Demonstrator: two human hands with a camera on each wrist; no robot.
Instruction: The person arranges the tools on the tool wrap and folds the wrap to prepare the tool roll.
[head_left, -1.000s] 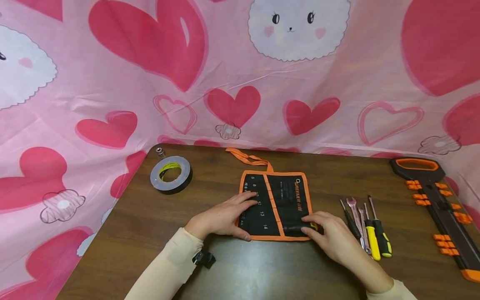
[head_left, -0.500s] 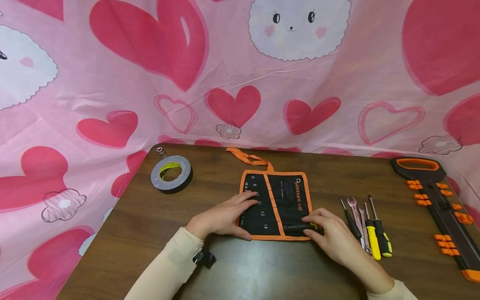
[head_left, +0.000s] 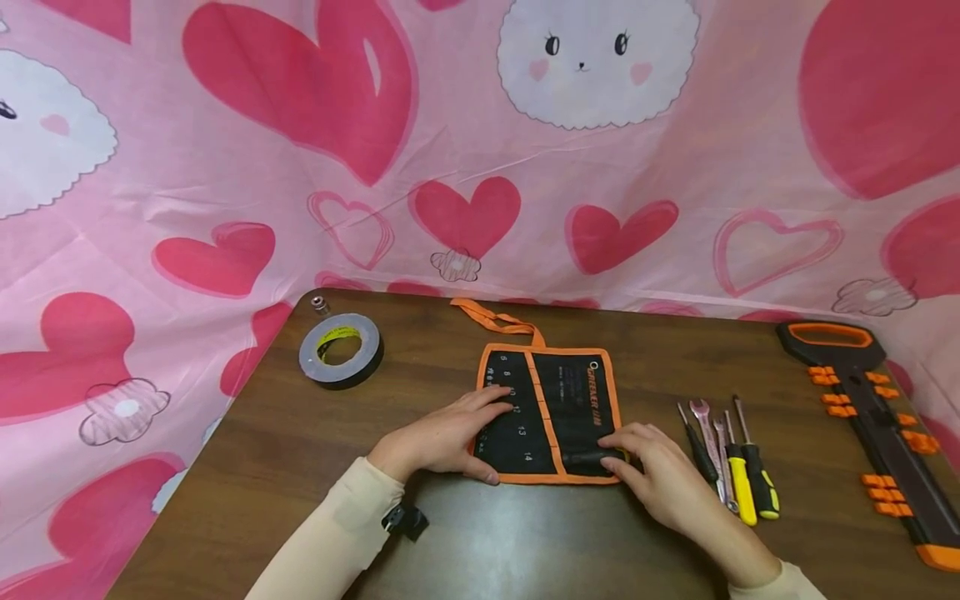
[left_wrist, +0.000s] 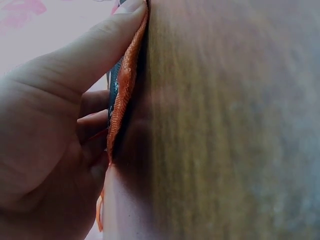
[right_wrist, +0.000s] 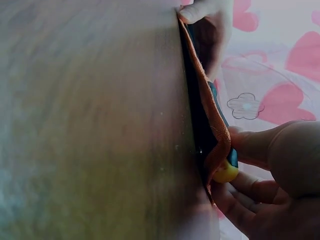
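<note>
A black tool pouch (head_left: 573, 396) with orange edging and size numbers lies flat on the table. My left hand (head_left: 446, 433) rests on its left side, fingers spread over the numbered pockets; in the left wrist view the thumb (left_wrist: 100, 40) lies on the orange edge. At the lower right corner my right hand (head_left: 663, 471) pinches a tool with a rounded yellow end (right_wrist: 226, 172), which protrudes from the pouch's side. The rest of that tool bulges under the black fabric and is hidden, so its kind does not show.
Right of the pouch lie several screwdrivers (head_left: 741, 487) and wrenches (head_left: 705, 425). A black-and-orange rack with clips (head_left: 873, 417) stands along the right side. At the left are a tape roll (head_left: 363, 362) and a small metal socket (head_left: 319, 304). An orange strap (head_left: 495, 319) extends behind the pouch.
The head view has shifted slightly. Less of the tool's yellow end shows beside my right fingers than a second ago. My left hand has stayed in place on the pouch.
</note>
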